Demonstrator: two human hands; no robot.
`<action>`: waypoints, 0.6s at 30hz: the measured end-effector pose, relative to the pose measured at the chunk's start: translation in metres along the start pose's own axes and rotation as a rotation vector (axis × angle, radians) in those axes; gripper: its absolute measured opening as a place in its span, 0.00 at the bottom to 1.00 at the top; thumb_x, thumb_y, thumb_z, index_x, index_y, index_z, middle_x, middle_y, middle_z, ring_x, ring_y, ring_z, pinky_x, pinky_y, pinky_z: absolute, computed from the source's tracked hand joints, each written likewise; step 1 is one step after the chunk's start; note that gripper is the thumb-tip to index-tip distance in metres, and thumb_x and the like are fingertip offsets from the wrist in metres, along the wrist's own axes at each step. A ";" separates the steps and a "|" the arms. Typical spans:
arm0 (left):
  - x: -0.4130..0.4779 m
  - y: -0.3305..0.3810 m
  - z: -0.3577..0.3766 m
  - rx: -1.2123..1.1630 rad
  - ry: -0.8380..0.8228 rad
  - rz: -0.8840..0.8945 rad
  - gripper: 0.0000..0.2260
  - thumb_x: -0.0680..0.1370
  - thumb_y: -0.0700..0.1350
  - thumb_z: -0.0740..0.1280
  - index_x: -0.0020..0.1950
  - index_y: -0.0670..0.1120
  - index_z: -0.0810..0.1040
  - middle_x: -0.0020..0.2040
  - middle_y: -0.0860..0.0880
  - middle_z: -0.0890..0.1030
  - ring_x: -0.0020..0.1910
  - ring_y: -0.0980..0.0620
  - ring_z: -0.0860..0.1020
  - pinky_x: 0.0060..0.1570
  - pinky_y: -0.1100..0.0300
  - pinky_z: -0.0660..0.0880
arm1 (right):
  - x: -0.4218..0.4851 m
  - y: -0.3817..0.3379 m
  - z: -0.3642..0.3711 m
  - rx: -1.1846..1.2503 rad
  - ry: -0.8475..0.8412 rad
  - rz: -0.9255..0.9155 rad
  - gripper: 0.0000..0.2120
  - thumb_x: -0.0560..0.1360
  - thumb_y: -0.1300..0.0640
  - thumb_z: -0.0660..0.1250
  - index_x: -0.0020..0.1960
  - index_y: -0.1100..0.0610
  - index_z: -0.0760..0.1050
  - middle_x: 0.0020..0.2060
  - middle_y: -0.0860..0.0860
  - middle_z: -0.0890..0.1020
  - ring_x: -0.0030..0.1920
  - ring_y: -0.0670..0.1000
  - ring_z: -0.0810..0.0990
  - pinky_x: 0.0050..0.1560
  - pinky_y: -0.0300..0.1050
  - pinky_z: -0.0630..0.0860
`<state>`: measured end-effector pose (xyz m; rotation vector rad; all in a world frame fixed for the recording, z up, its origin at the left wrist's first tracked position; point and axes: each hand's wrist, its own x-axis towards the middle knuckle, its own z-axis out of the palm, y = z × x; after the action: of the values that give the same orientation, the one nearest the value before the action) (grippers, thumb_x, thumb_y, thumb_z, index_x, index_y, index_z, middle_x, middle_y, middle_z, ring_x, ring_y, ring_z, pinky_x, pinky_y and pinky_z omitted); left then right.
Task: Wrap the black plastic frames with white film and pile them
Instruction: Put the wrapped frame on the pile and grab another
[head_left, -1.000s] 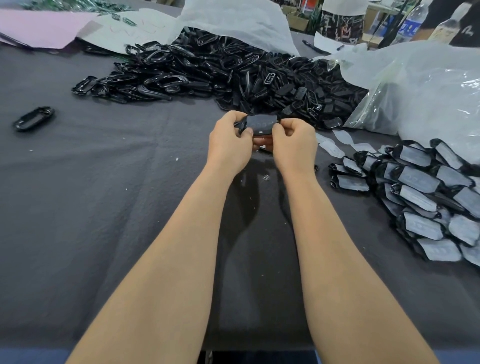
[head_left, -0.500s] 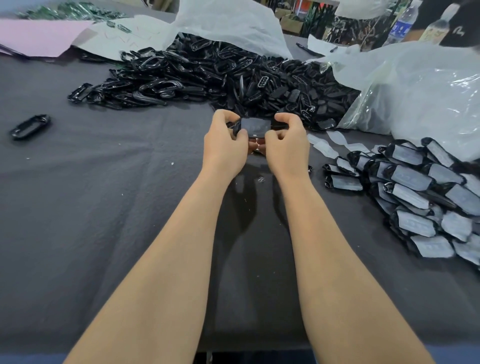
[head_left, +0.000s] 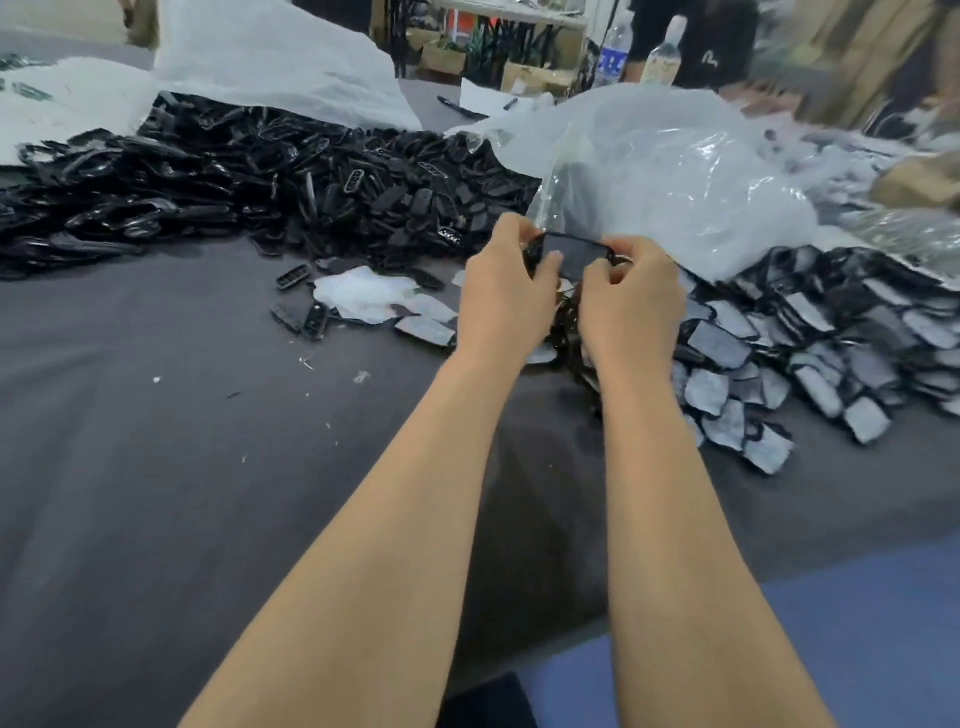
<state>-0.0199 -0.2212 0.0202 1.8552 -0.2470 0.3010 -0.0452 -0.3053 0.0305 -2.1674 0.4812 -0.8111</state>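
Note:
I hold one black plastic frame (head_left: 571, 254) up in front of me with both hands. My left hand (head_left: 504, 296) pinches its left end and my right hand (head_left: 631, 306) pinches its right end, thumbs on the near face. A big heap of bare black frames (head_left: 270, 182) lies across the far left of the dark table (head_left: 156, 467). To the right sits a pile of frames wrapped in white film (head_left: 810, 343). Loose pieces of white film (head_left: 363, 296) lie just left of my hands.
A large clear plastic bag (head_left: 675, 176) bulges behind my hands, and a white bag (head_left: 270, 62) covers the back of the bare heap. Three loose black frames (head_left: 306, 312) lie near the film pieces. Bottles (head_left: 662, 52) and a person in black (head_left: 696, 47) are at the far edge.
My view has swung right and closer; the wrapped pile now reaches up beside my right hand. Both hands keep hold of the frame, and have shifted toward the wrapped pile.

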 end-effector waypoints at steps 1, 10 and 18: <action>-0.001 0.004 0.012 0.011 -0.008 0.002 0.08 0.79 0.43 0.65 0.58 0.44 0.72 0.45 0.50 0.77 0.43 0.51 0.74 0.40 0.64 0.64 | 0.003 0.007 -0.007 -0.022 0.028 0.006 0.14 0.79 0.58 0.60 0.63 0.57 0.75 0.54 0.54 0.82 0.57 0.53 0.77 0.45 0.34 0.62; -0.006 -0.001 0.077 0.387 -0.065 -0.034 0.12 0.79 0.48 0.65 0.61 0.47 0.75 0.68 0.47 0.67 0.67 0.44 0.64 0.66 0.51 0.61 | 0.016 0.050 -0.022 -0.332 0.087 0.211 0.15 0.78 0.57 0.60 0.64 0.52 0.72 0.63 0.55 0.74 0.66 0.59 0.66 0.64 0.53 0.62; 0.004 -0.007 0.036 0.134 0.149 0.032 0.11 0.78 0.44 0.65 0.60 0.43 0.76 0.63 0.45 0.72 0.63 0.46 0.68 0.63 0.63 0.60 | 0.007 0.026 0.000 -0.131 0.229 0.023 0.15 0.76 0.61 0.63 0.63 0.54 0.73 0.61 0.54 0.72 0.61 0.55 0.69 0.58 0.44 0.65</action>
<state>-0.0108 -0.2535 0.0044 1.9513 -0.1580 0.4858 -0.0420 -0.3262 0.0138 -2.1938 0.6901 -1.0467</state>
